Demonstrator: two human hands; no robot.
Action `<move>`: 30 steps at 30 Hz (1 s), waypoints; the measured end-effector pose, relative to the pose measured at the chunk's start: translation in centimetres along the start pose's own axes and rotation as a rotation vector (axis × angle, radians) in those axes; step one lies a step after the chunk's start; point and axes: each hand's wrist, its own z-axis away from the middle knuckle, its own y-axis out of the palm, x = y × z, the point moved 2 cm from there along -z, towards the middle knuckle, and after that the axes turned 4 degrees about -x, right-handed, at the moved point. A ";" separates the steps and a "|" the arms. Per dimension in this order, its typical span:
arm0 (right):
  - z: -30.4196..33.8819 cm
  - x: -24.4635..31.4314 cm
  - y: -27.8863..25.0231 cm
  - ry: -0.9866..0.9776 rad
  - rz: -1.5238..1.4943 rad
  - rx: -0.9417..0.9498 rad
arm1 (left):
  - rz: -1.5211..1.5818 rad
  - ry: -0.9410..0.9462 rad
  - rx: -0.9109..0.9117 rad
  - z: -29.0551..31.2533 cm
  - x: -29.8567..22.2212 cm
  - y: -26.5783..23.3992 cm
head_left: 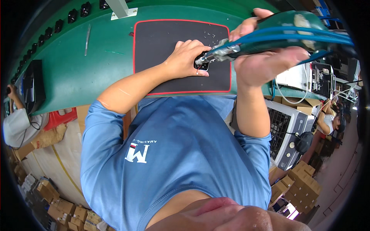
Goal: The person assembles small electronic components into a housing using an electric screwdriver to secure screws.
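Note:
My right hand is wrapped round a green power screwdriver, with its thumb and fingers on either side of the body. Blue hoses run along the tool to the right. Its metal tip points down and left onto a small black device with a light rim. My left hand pinches this device between thumb and fingers and steadies it on the mat. A short thin red wire shows at the device. The tip and my fingers hide part of it.
Under the device lies a black mat with a red border on the green table. Small loose bits lie beyond my left hand. A metal post stands at the far edge. Other people sit at left and right; an air cooler stands right.

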 end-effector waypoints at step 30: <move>1.0 -1.8 -1.0 0.007 0.001 -0.079 | 0.000 -0.012 0.008 -0.1 -0.3 0.0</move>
